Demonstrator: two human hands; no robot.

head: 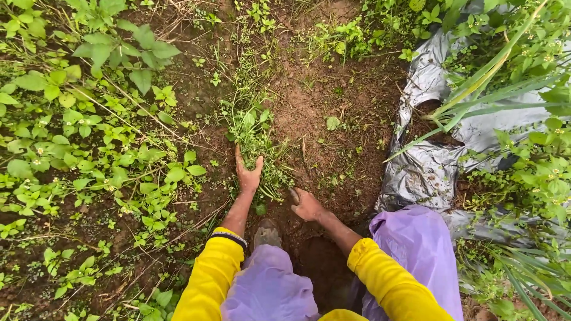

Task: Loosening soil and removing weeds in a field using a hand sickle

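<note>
I see no labels, signs or screens anywhere in the head view. The only packaging-type item I can log is a crumpled silver-grey plastic sheet [428, 160] lying on the soil at the right, running from the upper right corner down past my right knee, soil-smeared, with green plants growing through and over it. Whether it is a bag or flat film, I cannot tell.

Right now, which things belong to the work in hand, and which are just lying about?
In the work:
- left hand, gripping the clump of weeds
- right hand, closed around a small tool, kind unclear
- bare soil around the clump

Lying about:
- grey plastic sheet on the right
- leafy ground cover on the left
- long-bladed plant growing through the sheet
</note>
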